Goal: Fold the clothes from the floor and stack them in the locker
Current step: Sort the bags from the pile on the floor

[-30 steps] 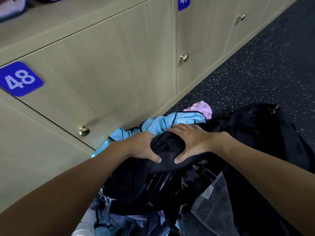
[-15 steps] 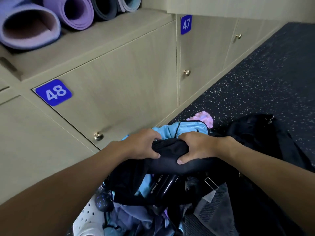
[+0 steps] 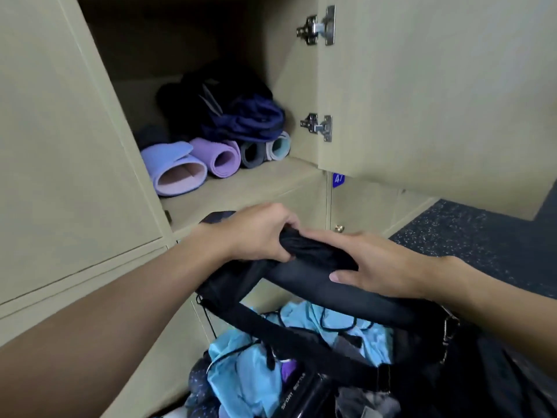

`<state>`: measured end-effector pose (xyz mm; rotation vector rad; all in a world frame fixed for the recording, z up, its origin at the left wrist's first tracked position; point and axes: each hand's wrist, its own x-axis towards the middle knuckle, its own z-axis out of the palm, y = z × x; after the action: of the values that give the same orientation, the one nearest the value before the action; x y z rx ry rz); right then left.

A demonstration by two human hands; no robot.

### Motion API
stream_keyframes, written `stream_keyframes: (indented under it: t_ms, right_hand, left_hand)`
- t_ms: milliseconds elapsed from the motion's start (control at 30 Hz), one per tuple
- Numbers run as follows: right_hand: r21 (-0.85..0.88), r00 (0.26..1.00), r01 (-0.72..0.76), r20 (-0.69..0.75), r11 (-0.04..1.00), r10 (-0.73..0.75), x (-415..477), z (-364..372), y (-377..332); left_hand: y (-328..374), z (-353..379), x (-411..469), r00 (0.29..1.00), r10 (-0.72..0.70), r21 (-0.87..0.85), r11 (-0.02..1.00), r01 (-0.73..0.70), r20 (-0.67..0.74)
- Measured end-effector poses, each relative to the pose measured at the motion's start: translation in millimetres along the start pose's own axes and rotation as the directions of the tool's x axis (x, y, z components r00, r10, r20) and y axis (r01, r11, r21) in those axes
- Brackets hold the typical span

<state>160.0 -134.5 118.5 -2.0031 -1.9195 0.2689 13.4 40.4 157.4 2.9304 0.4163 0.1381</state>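
- Directly ahead I see my left hand (image 3: pixel 259 233) curled tight round one end of a bunched black garment (image 3: pixel 313 254); my right hand (image 3: pixel 382 263) wraps it just beside, thumb underneath.
- The garment hangs above the floor pile (image 3: pixel 247 366), a soft tangle of light blue and black fabric, just before the open locker (image 3: pixel 241 182).
- Inside, four rolled mats (image 3: pixel 220 158), foamy tubes in lavender, purple, grey and teal, lie at the front of the shelf.
- Crumpled dark clothes (image 3: pixel 238 116) sit behind and on top of them.
- The locker door (image 3: pixel 422 86), smooth pale wood with metal hinges (image 3: pixel 319 126), stands open on the right.
- Beyond is dark speckled floor (image 3: pixel 482 236).
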Motion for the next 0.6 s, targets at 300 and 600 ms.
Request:
stream_keyframes:
  t_ms: [300, 600]
  right_hand:
    - [0.128, 0.962, 0.038, -0.271, 0.991, -0.001, 15.8, -58.9, -33.0]
    - [0.249, 0.923, 0.077, -0.383, 0.965, 0.025, 108.2, -119.8, -41.0]
  left_hand:
    - [7.2, -73.8, -13.5, 0.949, 0.132, 0.405, 0.914, -0.005, -0.286]
    - [-35.0, -81.8, -19.4, 0.650, -0.194, -0.048, 0.971, 0.236, -0.735]
